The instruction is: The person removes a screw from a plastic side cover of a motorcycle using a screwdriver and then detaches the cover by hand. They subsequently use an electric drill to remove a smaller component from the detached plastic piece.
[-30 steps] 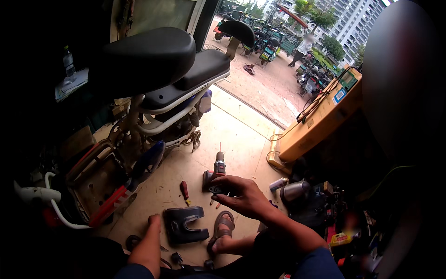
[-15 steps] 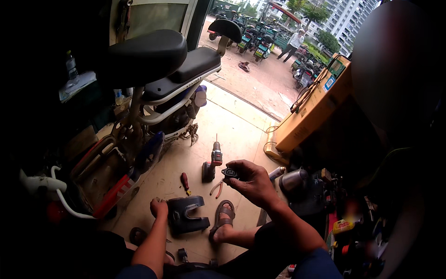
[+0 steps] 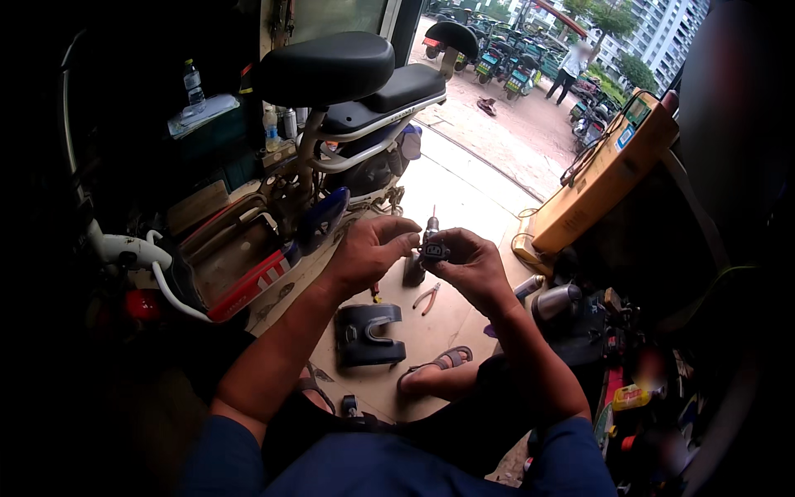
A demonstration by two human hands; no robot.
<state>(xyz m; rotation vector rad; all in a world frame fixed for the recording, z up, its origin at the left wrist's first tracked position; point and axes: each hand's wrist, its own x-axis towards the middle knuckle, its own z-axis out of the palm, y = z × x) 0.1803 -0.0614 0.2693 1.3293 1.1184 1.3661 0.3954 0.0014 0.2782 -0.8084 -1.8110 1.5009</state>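
Between the thumb and fingers of my right hand (image 3: pixel 479 269) is a small black charging socket (image 3: pixel 433 251), raised above the floor. My left hand (image 3: pixel 371 255) is beside it, thumb and forefinger pinched close to its edge; whatever they may hold is too small to make out. Behind the socket a cordless drill (image 3: pixel 413 272) stands on the floor, partly hidden by my hands, its thin bit pointing away. A black U-shaped plastic cover (image 3: pixel 356 335) lies below my hands. Pliers with orange handles (image 3: pixel 427 300) lie right of it, and a screwdriver (image 3: pixel 375 293) is mostly hidden by my left hand.
A partly stripped electric scooter (image 3: pixel 364 108) stands at the left. An orange-yellow cabinet (image 3: pixel 604 182) with a cable leans at the right. A metal cylinder (image 3: pixel 556 302) and cluttered tools are near my right arm. Outside, a person (image 3: pixel 571 68) stands by parked scooters.
My left hand has risen from beside the black cover to the socket. My right hand still holds the socket, now nearer the left hand. The view has shifted, showing more on the left.
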